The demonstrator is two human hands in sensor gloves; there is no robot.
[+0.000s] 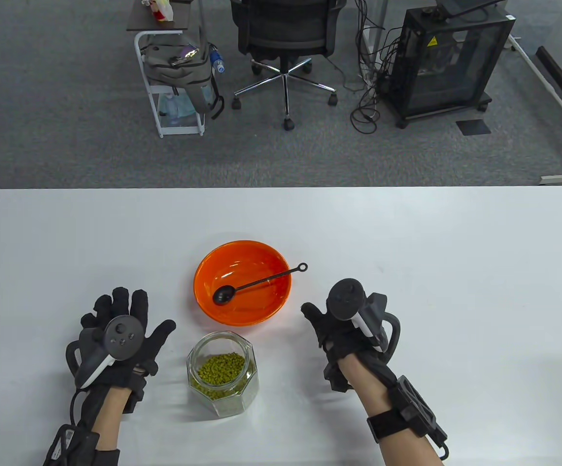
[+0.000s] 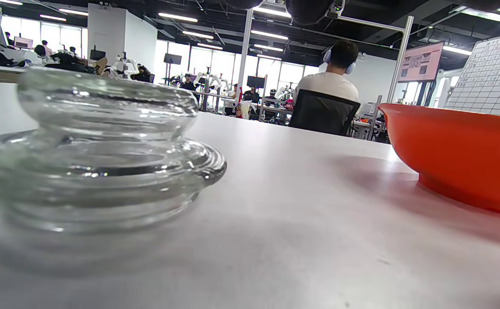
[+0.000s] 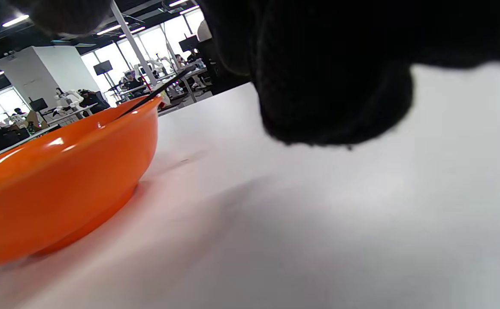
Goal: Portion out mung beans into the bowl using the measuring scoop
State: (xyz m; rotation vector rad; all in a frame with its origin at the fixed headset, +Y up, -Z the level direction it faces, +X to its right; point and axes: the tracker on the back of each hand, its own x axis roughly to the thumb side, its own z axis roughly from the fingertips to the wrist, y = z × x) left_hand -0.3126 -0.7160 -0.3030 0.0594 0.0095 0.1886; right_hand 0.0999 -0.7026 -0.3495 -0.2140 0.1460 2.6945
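An orange bowl (image 1: 261, 252) stands mid-table, and a black measuring scoop (image 1: 256, 284) lies inside it with its handle over the right rim. Just in front is a lidless glass jar (image 1: 222, 374) holding green mung beans (image 1: 221, 368). My left hand (image 1: 125, 315) lies left of the jar, fingers spread and straight. In the left wrist view the jar's glass lid (image 2: 99, 146) sits on the table beneath that hand, with the bowl (image 2: 460, 159) to the right. My right hand (image 1: 329, 325) rests right of the bowl (image 3: 61, 184), holding nothing, its fingers mostly hidden under the tracker.
The white table (image 1: 455, 291) stretches wide on both sides of the bowl and behind it. Beyond the far edge stand an office chair (image 1: 285, 34), a small cart (image 1: 174, 82) and a black cabinet (image 1: 451, 63) on the carpet.
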